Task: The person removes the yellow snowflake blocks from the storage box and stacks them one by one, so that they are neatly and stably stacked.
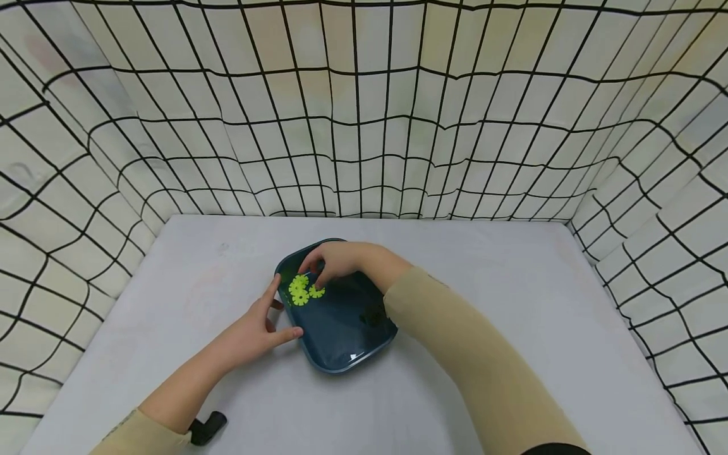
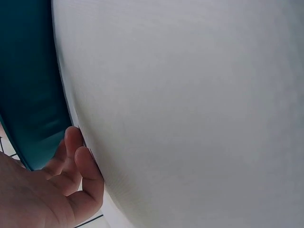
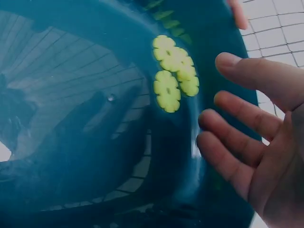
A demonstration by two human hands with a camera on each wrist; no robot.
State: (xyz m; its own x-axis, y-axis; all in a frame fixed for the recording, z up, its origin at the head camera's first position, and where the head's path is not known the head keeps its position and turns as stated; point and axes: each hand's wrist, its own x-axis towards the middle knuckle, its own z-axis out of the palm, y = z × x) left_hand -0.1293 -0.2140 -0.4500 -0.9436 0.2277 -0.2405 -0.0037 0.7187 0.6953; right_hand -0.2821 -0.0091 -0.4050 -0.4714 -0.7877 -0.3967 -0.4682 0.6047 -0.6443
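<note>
A dark teal tray [image 1: 347, 328] with rounded corners lies on the white table. Several yellow-green, notched, flower-shaped discs [image 1: 299, 289] lie in it near its left side, some overlapping, also in the right wrist view as a cluster of discs [image 3: 167, 92]. My left hand [image 1: 256, 335] touches the tray's left rim, thumb and forefinger spread apart along it. In the left wrist view, bent fingers of the left hand [image 2: 61, 185] rest beside the rim. Over the discs reaches my right hand [image 1: 335, 260]; in the right wrist view its fingers are parted, with nothing between them.
Black grid netting [image 1: 364, 139] over pale walls surrounds the table [image 1: 483, 303] at the back and both sides. A short black object [image 1: 208, 428] shows beside the left wrist, near the front edge of the view.
</note>
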